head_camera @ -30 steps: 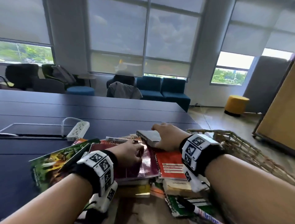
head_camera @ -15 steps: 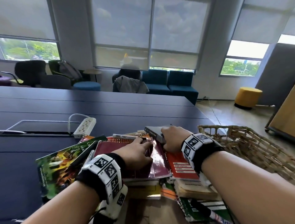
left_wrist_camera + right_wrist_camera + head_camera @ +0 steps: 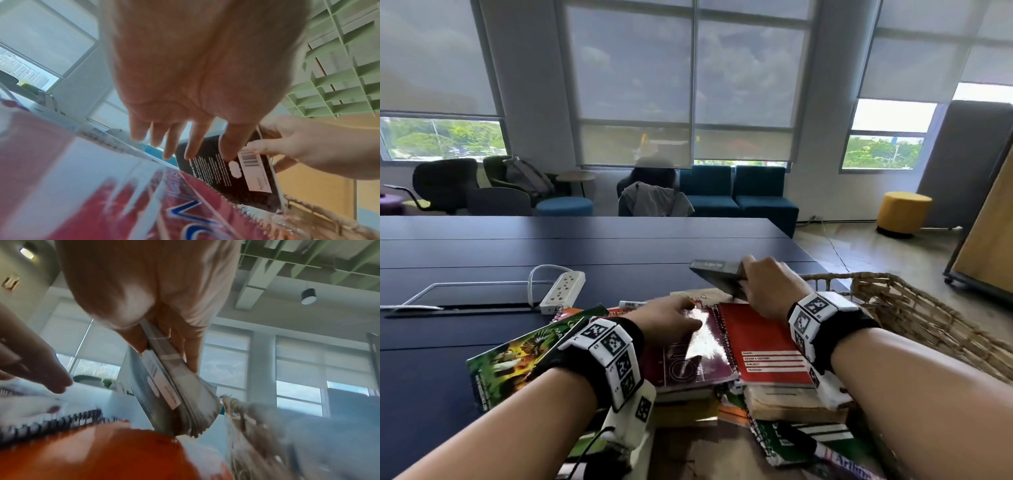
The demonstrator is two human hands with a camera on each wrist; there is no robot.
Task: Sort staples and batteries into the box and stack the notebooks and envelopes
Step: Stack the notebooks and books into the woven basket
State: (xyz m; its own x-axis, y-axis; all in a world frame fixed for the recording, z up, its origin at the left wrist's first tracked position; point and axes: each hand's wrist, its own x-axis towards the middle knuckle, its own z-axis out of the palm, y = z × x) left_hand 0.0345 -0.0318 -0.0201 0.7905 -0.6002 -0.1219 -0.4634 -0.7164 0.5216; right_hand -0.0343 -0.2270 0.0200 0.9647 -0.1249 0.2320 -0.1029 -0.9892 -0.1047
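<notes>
Dark-covered, the book (image 3: 717, 277) sat tilted above the notebook pile (image 3: 722, 359) in our head view, gripped by our right hand (image 3: 765, 286), the wicker basket (image 3: 914, 308) just beside it. From the left wrist, our left hand (image 3: 185, 97) spread its fingers (image 3: 197, 142) flat and empty on the maroon notebook (image 3: 144, 203). From the right wrist, thumb and fingers (image 3: 191, 350) pinched the book's edge.

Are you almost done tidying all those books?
Not yet. The right hand grips a dark book, lifted off the pile. The left hand rests flat on the maroon spiral notebook. The red notebook and the others lie jumbled beside the wicker basket. No staples or batteries show.
</notes>
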